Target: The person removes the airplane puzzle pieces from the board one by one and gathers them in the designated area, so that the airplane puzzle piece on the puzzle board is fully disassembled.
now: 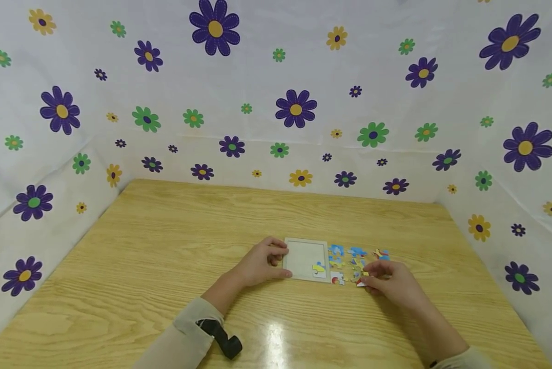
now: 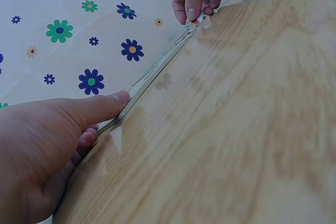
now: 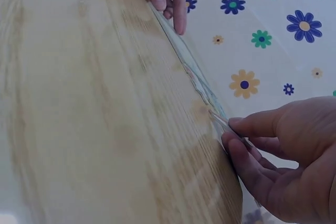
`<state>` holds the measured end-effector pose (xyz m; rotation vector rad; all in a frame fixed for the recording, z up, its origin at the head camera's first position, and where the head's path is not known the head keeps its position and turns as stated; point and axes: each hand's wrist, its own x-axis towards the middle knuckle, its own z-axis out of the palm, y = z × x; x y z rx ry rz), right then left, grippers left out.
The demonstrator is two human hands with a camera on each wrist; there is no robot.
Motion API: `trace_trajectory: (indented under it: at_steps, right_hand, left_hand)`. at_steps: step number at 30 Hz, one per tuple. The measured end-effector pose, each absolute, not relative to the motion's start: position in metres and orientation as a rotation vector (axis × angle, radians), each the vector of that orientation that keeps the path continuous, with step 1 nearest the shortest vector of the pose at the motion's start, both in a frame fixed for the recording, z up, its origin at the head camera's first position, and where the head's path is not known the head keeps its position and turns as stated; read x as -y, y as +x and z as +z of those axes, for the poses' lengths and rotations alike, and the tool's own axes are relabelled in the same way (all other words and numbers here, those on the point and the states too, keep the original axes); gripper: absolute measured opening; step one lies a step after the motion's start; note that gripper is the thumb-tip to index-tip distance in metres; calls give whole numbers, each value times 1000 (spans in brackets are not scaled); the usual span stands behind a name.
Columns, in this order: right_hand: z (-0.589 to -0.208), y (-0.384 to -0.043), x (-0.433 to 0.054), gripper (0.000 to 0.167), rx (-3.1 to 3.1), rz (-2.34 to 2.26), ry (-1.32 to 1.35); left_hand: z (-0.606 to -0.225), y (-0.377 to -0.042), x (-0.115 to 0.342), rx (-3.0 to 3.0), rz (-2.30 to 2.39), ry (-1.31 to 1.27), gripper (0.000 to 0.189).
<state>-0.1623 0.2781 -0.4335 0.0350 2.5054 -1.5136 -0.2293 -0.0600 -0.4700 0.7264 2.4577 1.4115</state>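
Observation:
A square, light wooden puzzle tray (image 1: 299,260) lies flat on the table, with one yellow-and-blue puzzle piece (image 1: 319,268) in its lower right corner. My left hand (image 1: 262,261) holds the tray by its left side, thumb near the lower corner and a finger higher up. In the left wrist view the left thumb (image 2: 105,109) rests along the tray's thin edge. My right hand (image 1: 393,282) pinches a puzzle piece (image 1: 362,282) with some red and white on it, between thumb and fingertips. In the right wrist view that piece (image 3: 236,134) appears edge-on, tilted.
Several loose puzzle pieces (image 1: 336,251) in blue, yellow and white lie in rows just right of the tray. A wood-grain table (image 1: 165,230) spreads around them. White cloth walls (image 1: 252,77) with printed flowers enclose the back and sides. A black strap (image 1: 222,338) hangs from the left sleeve.

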Motion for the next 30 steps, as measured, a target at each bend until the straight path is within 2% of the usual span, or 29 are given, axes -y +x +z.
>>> trace_trajectory:
  at_steps: [11, 21, 30]
  right_hand:
    - [-431, -159, -271, 32, -2821, -1142, 116]
    - [-441, -163, -277, 33, -2552, -1510, 58]
    - [-436, -168, -271, 36, -2602, -1501, -39]
  left_hand:
    - [-471, -230, 58, -2461, 1416, 695, 55]
    - [-472, -229, 60, -2455, 1400, 687, 56]
    - [-473, -231, 61, -2448, 1415, 712, 56]
